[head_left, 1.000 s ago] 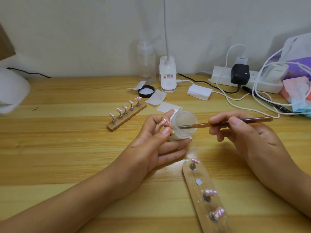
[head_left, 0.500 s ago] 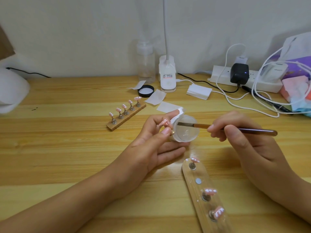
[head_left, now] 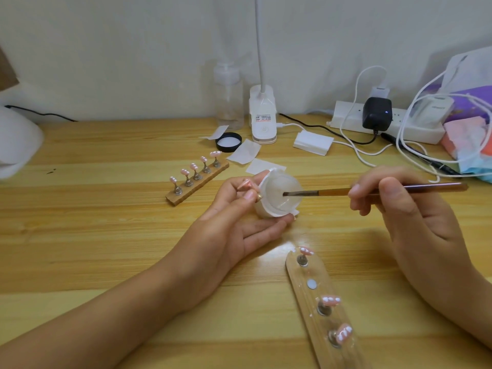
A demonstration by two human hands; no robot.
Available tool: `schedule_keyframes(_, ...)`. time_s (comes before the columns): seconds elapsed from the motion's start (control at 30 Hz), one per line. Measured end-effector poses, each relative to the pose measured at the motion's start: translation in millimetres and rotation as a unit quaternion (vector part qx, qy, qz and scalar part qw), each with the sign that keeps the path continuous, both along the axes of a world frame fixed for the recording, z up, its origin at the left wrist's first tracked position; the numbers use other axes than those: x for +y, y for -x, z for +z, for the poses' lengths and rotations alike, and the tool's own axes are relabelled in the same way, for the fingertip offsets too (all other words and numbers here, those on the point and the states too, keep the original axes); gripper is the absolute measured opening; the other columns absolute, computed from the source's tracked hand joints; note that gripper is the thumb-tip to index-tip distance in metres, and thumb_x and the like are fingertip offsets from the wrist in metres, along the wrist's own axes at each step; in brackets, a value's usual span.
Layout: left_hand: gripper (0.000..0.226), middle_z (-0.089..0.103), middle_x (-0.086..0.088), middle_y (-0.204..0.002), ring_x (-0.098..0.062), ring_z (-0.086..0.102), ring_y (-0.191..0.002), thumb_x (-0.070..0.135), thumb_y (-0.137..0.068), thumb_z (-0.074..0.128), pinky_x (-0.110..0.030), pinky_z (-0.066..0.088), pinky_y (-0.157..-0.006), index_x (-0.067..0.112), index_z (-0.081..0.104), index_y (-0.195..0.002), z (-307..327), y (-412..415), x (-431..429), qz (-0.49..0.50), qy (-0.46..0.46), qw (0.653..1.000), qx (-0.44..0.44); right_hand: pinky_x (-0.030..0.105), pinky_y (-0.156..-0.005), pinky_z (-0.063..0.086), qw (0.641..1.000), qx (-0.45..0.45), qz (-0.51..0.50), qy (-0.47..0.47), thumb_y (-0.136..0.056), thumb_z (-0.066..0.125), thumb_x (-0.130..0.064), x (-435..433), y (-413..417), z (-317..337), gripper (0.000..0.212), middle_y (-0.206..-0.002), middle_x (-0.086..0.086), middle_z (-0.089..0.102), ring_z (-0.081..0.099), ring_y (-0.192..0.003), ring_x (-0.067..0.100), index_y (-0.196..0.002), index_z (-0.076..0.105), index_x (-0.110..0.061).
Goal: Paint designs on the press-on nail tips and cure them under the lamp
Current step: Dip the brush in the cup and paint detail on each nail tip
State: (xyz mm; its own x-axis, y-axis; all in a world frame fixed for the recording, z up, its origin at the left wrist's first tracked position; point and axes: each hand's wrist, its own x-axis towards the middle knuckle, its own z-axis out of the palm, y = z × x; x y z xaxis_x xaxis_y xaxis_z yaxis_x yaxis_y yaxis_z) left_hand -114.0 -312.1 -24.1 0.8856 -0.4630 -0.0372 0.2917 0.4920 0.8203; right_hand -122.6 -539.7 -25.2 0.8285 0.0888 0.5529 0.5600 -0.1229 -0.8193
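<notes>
While a rack (head_left: 198, 186) of five painted nail tips (head_left: 193, 166) lies left of the jar (head_left: 277, 206), the left hand (head_left: 234, 230) cups that jar and pinches one tip (head_left: 243, 184). Right of the jar, the right hand (head_left: 410, 217) grips a brush (head_left: 332, 192), bristles inside it. Below the jar lies a second rack (head_left: 306, 296); behind, a power strip (head_left: 348, 121). The table (head_left: 106, 235) is wood, the wall (head_left: 133, 49) pale.

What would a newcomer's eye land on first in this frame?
At centre, the left hand grips a small white jar while the right hand holds a brush with its bristles inside it. Pink nail tips stand on two wooden strips: the near holder at bottom right, the far holder beyond the left hand.
</notes>
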Motion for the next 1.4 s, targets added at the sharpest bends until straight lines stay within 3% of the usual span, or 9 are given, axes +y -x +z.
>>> schedule_keyframes(0.23, 0.006, 0.052, -0.008, -0.143, -0.052, 0.059, -0.112, 0.018, -0.096, 0.049, -0.043, 0.051, -0.096, 0.017, 0.044, -0.099, 6.0, -2.3, 1.8, 0.009, 0.04, 0.997, 0.065, 0.025, -0.076, 0.043, 0.999, 0.009, -0.004, -0.054, -0.098, 0.048, -0.049, -2.3, -3.5, 3.2, 0.025, -0.085, -0.006, 0.058, 0.051, -0.08, 0.015, -0.087, 0.065, -0.033)
schedule_keyframes(0.43, 0.01, 0.052, -0.012, -0.143, -0.056, 0.056, -0.113, 0.016, -0.092, 0.056, -0.048, 0.047, -0.1, 0.016, 0.047, -0.097, 5.5, -5.3, 2.8, 0.003, 0.066, 0.993, 0.094, 0.022, -0.075, 0.043, 0.996, 0.027, -0.011, -0.085, -0.099, 0.042, -0.03, -5.0, -8.6, 0.0, 0.029, -0.084, -0.007, 0.059, 0.051, -0.078, 0.013, -0.083, 0.066, -0.031)
schedule_keyframes(0.73, 0.013, 0.049, -0.011, -0.146, -0.056, 0.058, -0.11, 0.018, -0.09, 0.053, -0.045, 0.051, -0.096, 0.018, 0.046, -0.101, 7.8, -4.9, 1.4, 0.013, 0.066, 0.992, 0.106, 0.02, -0.073, 0.045, 0.992, 0.057, 0.005, -0.114, -0.083, 0.044, -0.026, -8.0, -10.7, 1.8, 0.026, -0.091, -0.006, 0.062, 0.057, -0.081, 0.012, -0.091, 0.069, -0.03)
schedule_keyframes(0.93, 0.017, 0.053, -0.012, -0.142, -0.056, 0.058, -0.111, 0.017, -0.087, 0.061, -0.047, 0.051, -0.096, 0.016, 0.049, -0.099, 8.3, -5.6, 2.4, 0.009, 0.065, 0.991, 0.116, 0.022, -0.075, 0.044, 0.992, 0.08, 0.001, -0.097, -0.075, 0.046, -0.028, -6.9, -9.8, 1.7, 0.026, -0.087, -0.007, 0.062, 0.056, -0.081, 0.011, -0.082, 0.071, -0.03)
schedule_keyframes(1.07, 0.013, 0.055, -0.014, -0.139, -0.055, 0.058, -0.111, 0.017, -0.089, 0.06, -0.05, 0.05, -0.095, 0.016, 0.05, -0.098, 9.4, -7.3, 2.5, 0.013, 0.077, 0.989, 0.124, 0.02, -0.07, 0.043, 0.989, 0.088, 0.0, -0.121, -0.08, 0.038, -0.014, -8.1, -11.4, 1.4, 0.035, -0.081, -0.007, 0.059, 0.05, -0.076, 0.012, -0.075, 0.069, -0.029)
schedule_keyframes(1.17, 0.014, 0.065, -0.007, -0.126, -0.044, 0.067, -0.104, 0.02, -0.085, 0.06, -0.041, 0.059, -0.082, 0.016, 0.052, -0.096, 6.9, -5.2, -1.6, 0.075, 0.037, 0.991, 0.101, 0.019, -0.068, 0.045, 0.985, 0.095, 0.001, -0.143, -0.086, 0.034, -0.014, -8.8, -12.7, 1.9, 0.038, -0.08, -0.006, 0.06, 0.051, -0.073, 0.013, -0.076, 0.068, -0.029)
schedule_keyframes(1.23, 0.01, 0.072, 0.009, -0.107, -0.022, 0.073, -0.089, 0.026, -0.08, 0.065, -0.027, 0.058, -0.064, 0.024, 0.06, -0.089, 3.1, 0.7, -3.9, 0.152, -0.045, 0.987, 0.037, 0.02, -0.067, 0.047, 0.982, 0.106, 0.004, -0.159, -0.089, 0.034, -0.016, -8.8, -14.4, 2.6, 0.039, -0.079, -0.004, 0.062, 0.054, -0.071, 0.013, -0.077, 0.069, -0.028)
schedule_keyframes(1.3, 0.01, 0.069, 0.02, -0.086, -0.005, 0.062, -0.067, 0.028, -0.078, 0.072, -0.018, 0.048, -0.051, 0.035, 0.064, -0.08, 0.8, 7.5, -2.6, 0.209, -0.119, 0.97, -0.036, 0.021, -0.066, 0.049, 0.977, 0.123, 0.011, -0.175, -0.092, 0.034, -0.019, -8.8, -16.2, 3.7, 0.042, -0.075, -0.003, 0.065, 0.059, -0.07, 0.012, -0.077, 0.072, -0.027)
schedule_keyframes(1.4, 0.007, 0.061, 0.014, -0.079, -0.002, 0.044, -0.056, 0.036, -0.071, 0.068, -0.014, 0.038, -0.047, 0.037, 0.065, -0.077, -0.1, 13.6, 1.2, 0.205, -0.147, 0.962, -0.102, 0.02, -0.066, 0.051, 0.964, 0.159, 0.03, -0.209, -0.093, 0.036, -0.023, -8.6, -18.3, 4.8, 0.04, -0.071, -0.004, 0.064, 0.061, -0.069, 0.01, -0.074, 0.071, -0.026)
